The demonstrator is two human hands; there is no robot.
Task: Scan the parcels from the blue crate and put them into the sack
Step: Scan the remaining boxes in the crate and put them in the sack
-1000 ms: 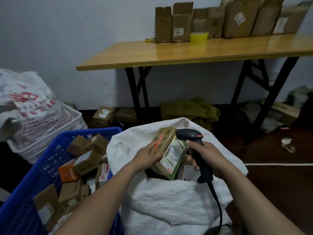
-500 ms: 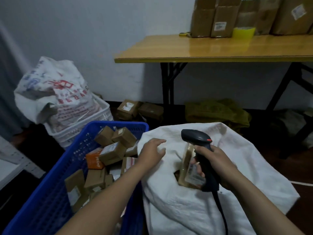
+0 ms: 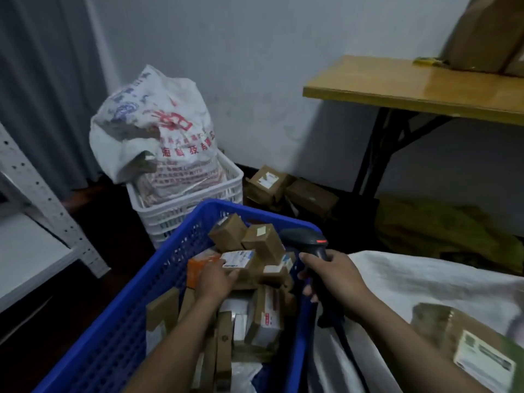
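the left hand (image 3: 215, 279) is laid against a white-labelled parcel (image 3: 238, 259) on the pile in the blue crate (image 3: 119, 321); whether its fingers are closed round it cannot be told. the scanner (image 3: 314, 245) is gripped in the right hand (image 3: 331, 279) over the crate's right rim. another parcel (image 3: 448, 327) is seen lying in the white sack (image 3: 425, 279) at the right.

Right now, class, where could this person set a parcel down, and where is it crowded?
Free: the table, left of its cardboard boxes; the sack cloth between the right hand gripping the scanner and the bagged parcel. Crowded: the blue crate, heaped with parcels.
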